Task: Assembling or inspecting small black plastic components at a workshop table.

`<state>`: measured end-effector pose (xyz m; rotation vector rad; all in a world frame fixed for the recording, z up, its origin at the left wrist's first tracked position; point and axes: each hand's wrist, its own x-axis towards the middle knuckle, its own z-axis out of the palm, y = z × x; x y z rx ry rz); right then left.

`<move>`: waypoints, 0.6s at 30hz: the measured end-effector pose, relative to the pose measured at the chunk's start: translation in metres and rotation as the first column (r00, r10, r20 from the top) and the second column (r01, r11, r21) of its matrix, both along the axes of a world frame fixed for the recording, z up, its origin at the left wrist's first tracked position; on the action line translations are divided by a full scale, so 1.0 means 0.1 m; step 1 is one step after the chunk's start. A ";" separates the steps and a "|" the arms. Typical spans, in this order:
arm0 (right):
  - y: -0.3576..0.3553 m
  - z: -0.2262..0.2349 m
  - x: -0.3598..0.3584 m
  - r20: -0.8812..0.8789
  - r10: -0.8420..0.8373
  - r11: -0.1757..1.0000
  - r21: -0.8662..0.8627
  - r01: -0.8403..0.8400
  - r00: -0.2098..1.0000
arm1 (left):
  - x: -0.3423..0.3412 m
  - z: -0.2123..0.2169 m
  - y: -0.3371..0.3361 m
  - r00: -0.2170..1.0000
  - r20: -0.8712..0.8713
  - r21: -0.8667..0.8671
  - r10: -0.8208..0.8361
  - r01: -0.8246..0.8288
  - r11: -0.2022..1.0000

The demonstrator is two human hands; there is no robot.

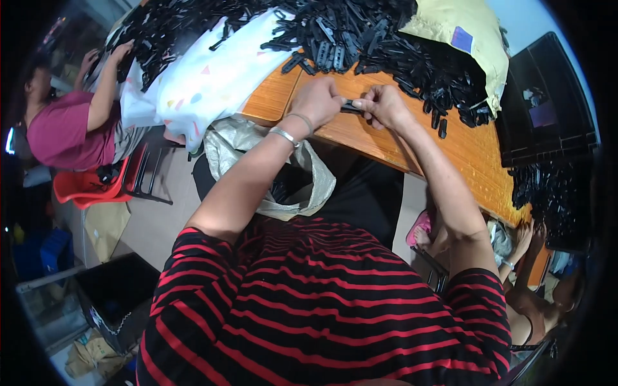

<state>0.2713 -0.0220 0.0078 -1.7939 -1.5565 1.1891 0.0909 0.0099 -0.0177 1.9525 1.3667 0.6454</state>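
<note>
A: Starting at the left, what could go wrong?

B: The white bag (193,90), left of both hands, could snag if the left elbow swung out, and drag loose parts along. The sack (322,183) gapes below the hands, nearer the body, so a slip might drop something into it

A: And between the hands?

B: There's the black piece (351,105), over the table (467,151) near its front edge. Uneven twisting from the two sides could pop it loose or crack it. Just beyond the hands lies the heap (341,32); anything flicked that way would be hard to find again

A: How are the hands posed?

B: The left hand (320,101) has its knuckles up and fingers curled, pinching the piece's left end, its forearm slanting in from the lower left. The right hand (384,106) pinches the other end between thumb and forefinger, remaining fingers bent, forearm angling in from the lower right. What the hidden fingertips press on, I can't tell
</note>
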 end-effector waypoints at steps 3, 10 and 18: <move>-0.02 -0.08 0.03 -0.005 -0.038 0.999 -0.001 0.038 0.999 | 0.15 0.07 -0.02 0.995 -0.088 0.042 0.038 -0.034 0.999; -0.03 -0.07 0.01 -0.040 -0.026 0.999 -0.025 0.025 0.999 | 0.09 0.11 -0.10 0.998 -0.032 -0.008 0.050 -0.050 0.999; -0.09 -0.08 0.18 -0.052 -0.051 0.998 -0.027 0.050 0.997 | 0.27 0.18 -0.21 0.995 -0.078 0.134 0.068 -0.057 0.989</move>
